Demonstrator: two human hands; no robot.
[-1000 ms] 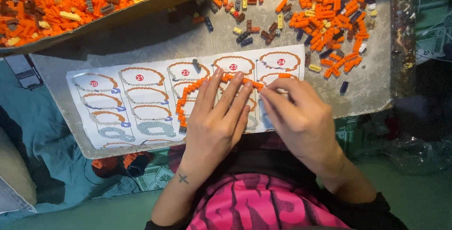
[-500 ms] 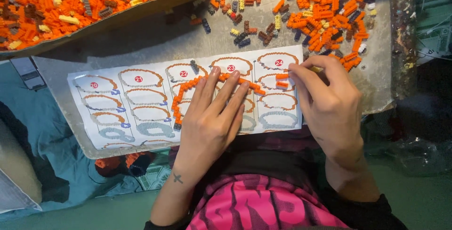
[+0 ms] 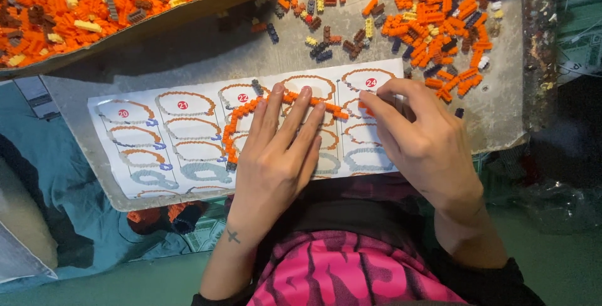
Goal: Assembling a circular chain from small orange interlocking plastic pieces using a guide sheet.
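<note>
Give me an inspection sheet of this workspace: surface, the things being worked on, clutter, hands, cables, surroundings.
Surface: grey board, worn, with a printed paper sheet lying on it.
Job's things: curved chain of orange bricks lying on the sheet; the sheet shows rows of ring outlines.
Clutter: loose brick pile, mostly orange, at the board's far right; cardboard tray full of bricks at far left.
Hands: left hand flat on the chain; right hand pinching at the chain's right end, what it holds is hidden.
Cables: nothing seen.
Surroundings: blue cloth at left, pink garment below.
</note>
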